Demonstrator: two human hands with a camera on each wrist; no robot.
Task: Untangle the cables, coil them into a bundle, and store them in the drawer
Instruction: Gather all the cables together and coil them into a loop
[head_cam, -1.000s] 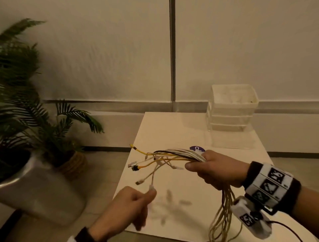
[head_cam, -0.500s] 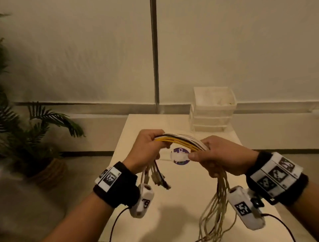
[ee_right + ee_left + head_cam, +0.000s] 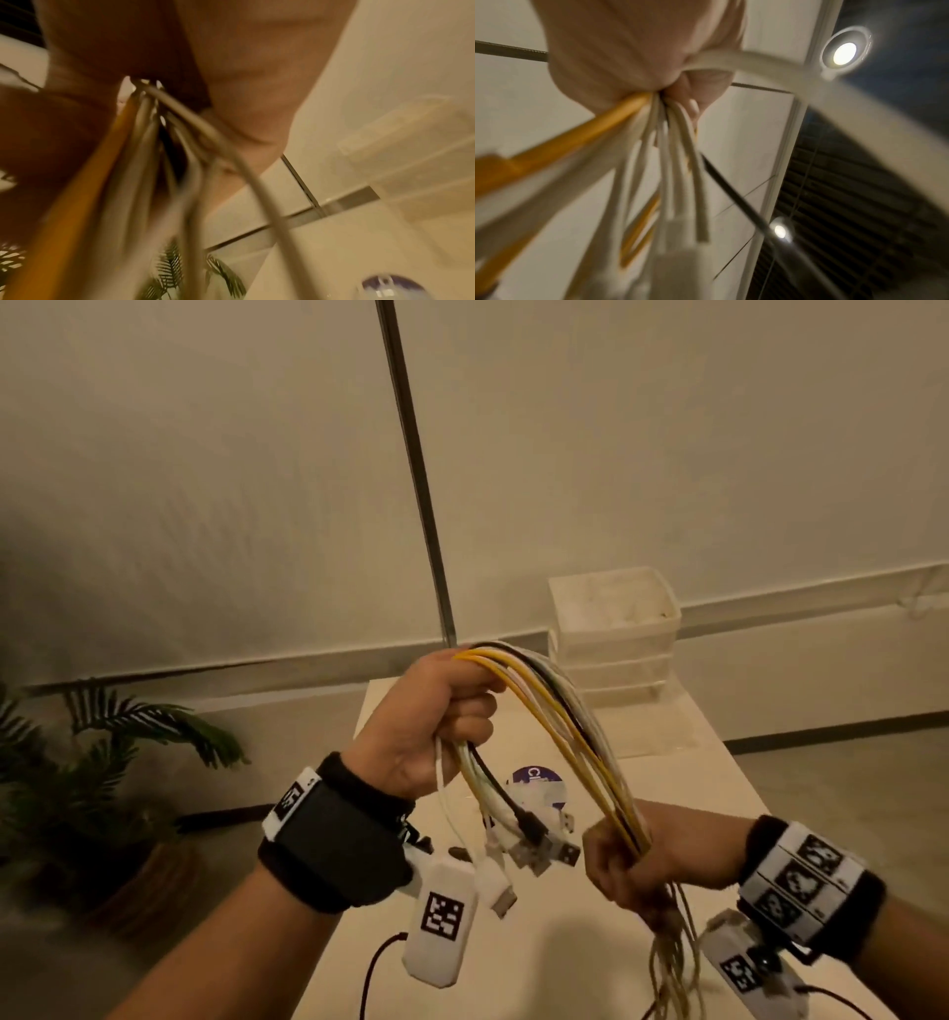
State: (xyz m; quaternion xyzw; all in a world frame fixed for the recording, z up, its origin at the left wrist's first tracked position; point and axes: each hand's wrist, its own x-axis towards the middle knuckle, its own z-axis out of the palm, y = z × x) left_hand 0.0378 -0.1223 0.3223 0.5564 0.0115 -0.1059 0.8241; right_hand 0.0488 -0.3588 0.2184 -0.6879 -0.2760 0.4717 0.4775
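Observation:
A bundle of yellow, white and black cables (image 3: 560,711) arches between my two hands above the table (image 3: 719,788). My left hand (image 3: 441,716) is raised and grips the bundle near its plug ends, and the connectors (image 3: 529,845) dangle below that fist. My right hand (image 3: 637,860) sits lower and grips the same bundle further along, with the loose lengths (image 3: 672,963) hanging under it. The left wrist view shows the cables (image 3: 654,162) fanning out of the fist. In the blurred right wrist view the cables (image 3: 144,154) leave the closed palm. The white drawer unit (image 3: 613,634) stands at the table's far end.
A round purple-and-white sticker (image 3: 536,785) lies on the table between my hands. A potted plant (image 3: 102,762) stands on the floor to the left. A wall with a dark vertical strip (image 3: 411,469) rises behind the table.
My left hand took hold of the plug ends, then rose while my right hand dropped and slid along the bundle. The cables now arch steeply instead of lying level.

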